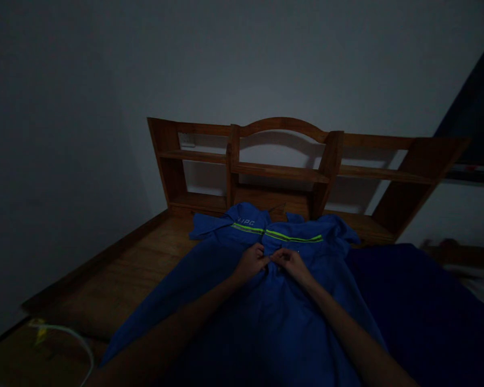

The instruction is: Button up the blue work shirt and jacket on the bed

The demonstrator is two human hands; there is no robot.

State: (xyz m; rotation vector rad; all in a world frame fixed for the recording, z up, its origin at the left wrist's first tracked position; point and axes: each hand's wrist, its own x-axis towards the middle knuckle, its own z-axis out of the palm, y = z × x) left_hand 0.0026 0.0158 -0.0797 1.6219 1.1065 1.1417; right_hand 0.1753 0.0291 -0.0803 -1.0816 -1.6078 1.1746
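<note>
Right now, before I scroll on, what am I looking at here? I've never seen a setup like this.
There is no machine. A head-worn camera looks forward and down at the wearer's own bare hands. The left hand and right hand meet at the middle of a blue work shirt, pinching its cloth just below the yellow-green stripes. The shirt lies spread over a wooden board, with a shelved wooden headboard behind. Dark blue cloth lies to the right. The room is dim, so finer details are unclear.
</note>
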